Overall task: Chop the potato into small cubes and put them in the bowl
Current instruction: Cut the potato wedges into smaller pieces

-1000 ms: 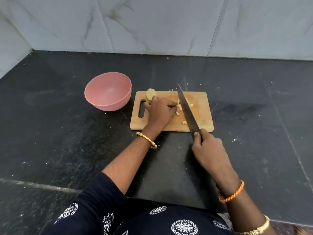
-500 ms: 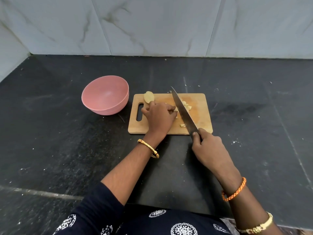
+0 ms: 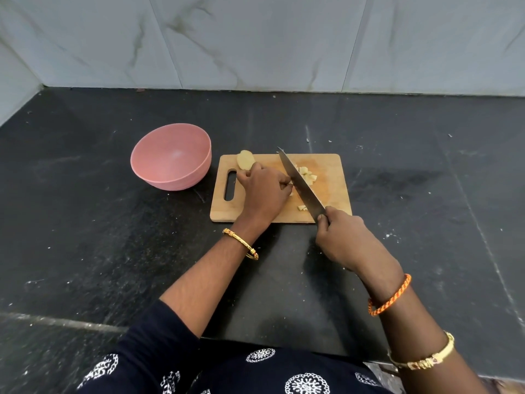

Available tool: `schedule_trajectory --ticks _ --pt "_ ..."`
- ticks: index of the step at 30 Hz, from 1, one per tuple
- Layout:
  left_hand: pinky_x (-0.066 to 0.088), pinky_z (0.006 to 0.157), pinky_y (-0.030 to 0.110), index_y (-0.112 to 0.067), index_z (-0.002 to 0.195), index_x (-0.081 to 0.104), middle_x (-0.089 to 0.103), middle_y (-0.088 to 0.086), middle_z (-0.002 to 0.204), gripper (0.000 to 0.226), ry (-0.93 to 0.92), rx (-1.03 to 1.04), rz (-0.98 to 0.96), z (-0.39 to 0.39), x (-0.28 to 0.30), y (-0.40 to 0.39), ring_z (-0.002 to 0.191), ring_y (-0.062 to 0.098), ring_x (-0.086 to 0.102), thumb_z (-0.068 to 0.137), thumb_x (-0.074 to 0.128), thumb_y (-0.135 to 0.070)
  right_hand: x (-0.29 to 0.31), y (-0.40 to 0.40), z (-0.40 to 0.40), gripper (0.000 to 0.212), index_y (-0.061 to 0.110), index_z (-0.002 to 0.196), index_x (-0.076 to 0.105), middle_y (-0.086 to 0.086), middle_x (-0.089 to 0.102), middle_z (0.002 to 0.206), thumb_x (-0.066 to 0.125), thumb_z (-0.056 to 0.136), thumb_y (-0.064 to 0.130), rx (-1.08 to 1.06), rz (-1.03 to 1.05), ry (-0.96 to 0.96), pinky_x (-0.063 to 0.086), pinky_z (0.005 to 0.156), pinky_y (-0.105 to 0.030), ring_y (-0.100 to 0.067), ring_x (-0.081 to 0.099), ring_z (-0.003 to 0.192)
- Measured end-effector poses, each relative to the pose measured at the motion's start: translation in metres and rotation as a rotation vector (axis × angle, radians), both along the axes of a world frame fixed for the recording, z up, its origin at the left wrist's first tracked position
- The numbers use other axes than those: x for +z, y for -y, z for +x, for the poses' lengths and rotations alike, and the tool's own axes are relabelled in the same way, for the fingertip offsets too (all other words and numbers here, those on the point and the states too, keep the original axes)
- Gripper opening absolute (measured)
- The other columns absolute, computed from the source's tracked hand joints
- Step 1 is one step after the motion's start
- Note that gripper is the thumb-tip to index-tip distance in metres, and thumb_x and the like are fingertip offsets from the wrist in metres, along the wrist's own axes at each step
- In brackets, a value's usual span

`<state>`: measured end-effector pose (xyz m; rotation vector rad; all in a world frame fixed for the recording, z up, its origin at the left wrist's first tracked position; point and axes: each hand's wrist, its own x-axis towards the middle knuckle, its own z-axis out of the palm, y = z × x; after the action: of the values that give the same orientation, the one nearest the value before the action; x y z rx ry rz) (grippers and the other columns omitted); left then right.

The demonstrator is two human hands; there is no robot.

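A wooden cutting board (image 3: 332,166) lies on the black counter. My left hand (image 3: 264,191) sits on the board with fingers curled over potato strips that it mostly hides. My right hand (image 3: 346,237) grips the handle of a large knife (image 3: 299,183), whose blade slants across the board beside my left fingertips. Several small potato cubes (image 3: 306,174) lie just right of the blade, and one cube (image 3: 301,207) lies nearer the front edge. A potato slice (image 3: 245,160) rests at the board's far left corner. The pink bowl (image 3: 170,157) stands empty to the left of the board.
The black stone counter (image 3: 85,237) runs to a marble-tiled wall (image 3: 255,41) at the back and left. Small white specks lie scattered on the counter right of the board. My dark patterned sleeve fills the bottom edge.
The knife blade has shifted slightly left toward my left fingers and more cubes lie right of it. My left hand has crept a little leftward along the potato.
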<state>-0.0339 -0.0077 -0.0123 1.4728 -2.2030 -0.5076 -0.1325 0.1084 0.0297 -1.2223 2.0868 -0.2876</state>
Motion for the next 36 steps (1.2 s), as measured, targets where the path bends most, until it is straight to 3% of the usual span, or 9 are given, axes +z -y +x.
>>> schedule_trajectory --ticks 8,11,16,24,30,33,36 --pt "0.022 0.088 0.036 -0.020 0.107 0.069 0.068 -0.003 0.103 0.022 0.007 -0.011 -0.012 0.005 0.003 0.002 0.107 0.018 0.041 0.089 0.059 -0.027 -0.003 -0.002 0.011 0.022 0.015 0.114 0.050 -0.010 0.058 0.103 0.036 0.100 0.024 0.009 0.098 -0.088 0.053 0.087 -0.044 -0.026 0.060 0.094" --pt "0.019 0.084 0.034 -0.023 0.101 0.072 0.069 -0.005 0.098 0.019 0.020 -0.024 -0.025 0.006 0.007 0.011 0.108 0.018 0.042 0.089 0.059 -0.027 -0.004 -0.015 0.012 0.020 0.016 0.109 0.048 -0.011 0.058 0.101 0.034 0.100 0.026 -0.004 0.104 -0.089 0.053 0.085 -0.044 -0.028 0.060 0.092" --pt "0.020 0.083 0.034 -0.025 0.099 0.073 0.071 -0.009 0.098 0.016 0.049 -0.074 -0.003 0.010 0.009 0.017 0.110 0.017 0.043 0.086 0.064 -0.024 -0.010 -0.044 0.006 0.025 0.022 0.086 0.050 -0.006 0.058 0.078 0.033 0.099 0.034 -0.093 -0.043 -0.044 0.051 0.075 -0.038 -0.029 0.059 0.076" --pt "0.024 0.091 0.040 -0.026 0.104 0.071 0.070 -0.007 0.102 0.025 0.034 -0.064 0.063 0.009 0.006 0.016 0.114 0.015 0.041 0.080 0.069 -0.035 -0.011 -0.028 -0.003 0.026 0.019 0.086 0.052 -0.004 0.055 0.077 0.034 0.100 0.032 -0.144 -0.131 -0.069 0.053 0.076 -0.041 -0.028 0.058 0.078" --pt "0.021 0.087 0.037 -0.024 0.108 0.069 0.068 -0.005 0.108 0.026 0.020 -0.056 0.056 0.003 0.006 0.014 0.117 0.018 0.040 0.083 0.067 -0.031 -0.017 -0.014 0.000 0.026 0.019 0.093 0.055 -0.007 0.059 0.085 0.035 0.100 0.034 -0.128 -0.129 -0.057 0.054 0.080 -0.044 -0.028 0.061 0.083" --pt "0.021 0.091 0.039 -0.027 0.116 0.064 0.064 -0.006 0.117 0.031 0.009 -0.058 0.034 0.003 0.008 0.012 0.121 0.019 0.040 0.086 0.061 -0.027 -0.020 -0.013 -0.002 0.026 0.018 0.090 0.054 -0.009 0.059 0.087 0.036 0.100 0.033 -0.133 -0.153 0.006 0.049 0.076 -0.037 -0.028 0.058 0.082" --pt "0.024 0.101 0.040 -0.024 0.124 0.057 0.060 -0.005 0.124 0.038 -0.128 -0.020 0.002 0.003 0.011 0.010 0.121 0.015 0.046 0.086 0.056 -0.022 -0.020 -0.015 -0.006 0.029 0.018 0.080 0.052 -0.008 0.059 0.081 0.037 0.101 0.032 -0.166 -0.216 0.091 0.043 0.059 -0.029 -0.021 0.056 0.071"
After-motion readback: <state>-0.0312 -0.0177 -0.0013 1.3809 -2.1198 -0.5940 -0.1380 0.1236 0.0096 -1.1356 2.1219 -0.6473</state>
